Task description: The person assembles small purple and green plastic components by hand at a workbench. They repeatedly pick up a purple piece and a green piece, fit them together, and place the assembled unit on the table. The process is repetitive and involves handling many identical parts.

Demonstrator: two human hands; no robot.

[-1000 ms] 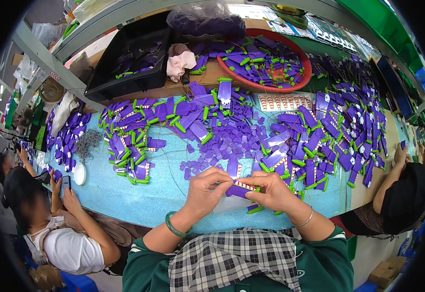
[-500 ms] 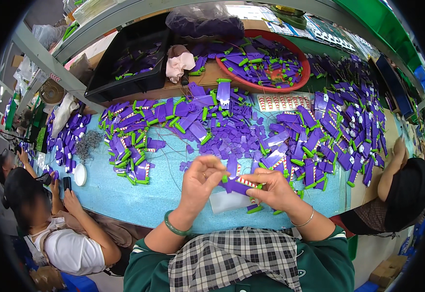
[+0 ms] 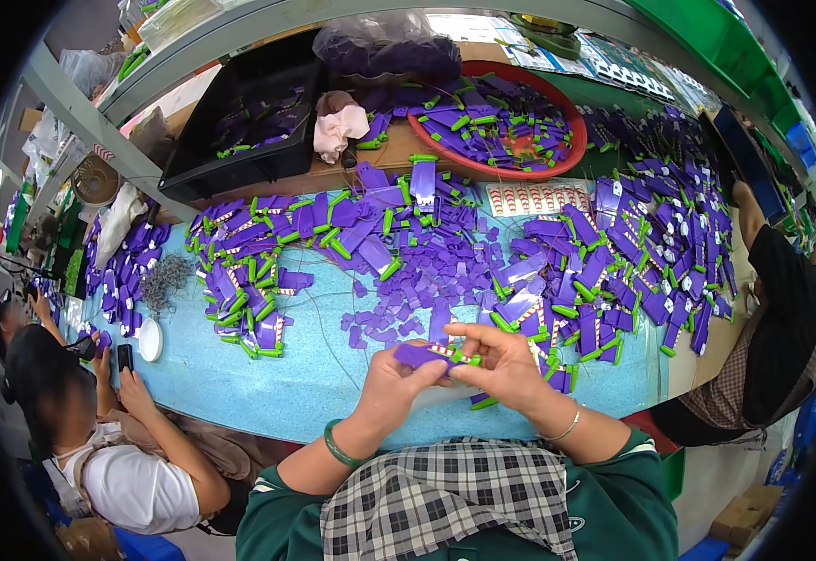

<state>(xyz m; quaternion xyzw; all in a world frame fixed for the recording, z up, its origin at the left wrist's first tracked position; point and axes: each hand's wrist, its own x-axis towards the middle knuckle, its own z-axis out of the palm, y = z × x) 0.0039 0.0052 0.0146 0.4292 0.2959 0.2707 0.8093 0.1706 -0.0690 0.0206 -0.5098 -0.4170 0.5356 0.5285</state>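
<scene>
Close in front of me, my left hand (image 3: 387, 385) is closed on one end of a flat purple plastic part (image 3: 415, 355) that bears a red-and-white striped sticker and a green piece. My right hand (image 3: 506, 370) pinches the part's green end between thumb and fingers. Just beyond my hands lies a heap of small purple chips (image 3: 427, 280). Similar purple parts with green ends are heaped to the left (image 3: 249, 271) and right (image 3: 604, 262) of it. Behind them lies a sheet of striped stickers (image 3: 539, 198).
At the back stand a black tray (image 3: 240, 176) and a red basin (image 3: 580, 150), both holding purple parts, with a pink cloth (image 3: 341, 129) between. A white lid (image 3: 150, 340) and a grey wire tangle (image 3: 163, 282) lie left. People sit at the left (image 3: 137, 467) and right (image 3: 754, 346).
My left hand has come down from its raised pinch and now grips the purple part's left end. My right hand has shifted slightly left. The person at right has reached farther over the table.
</scene>
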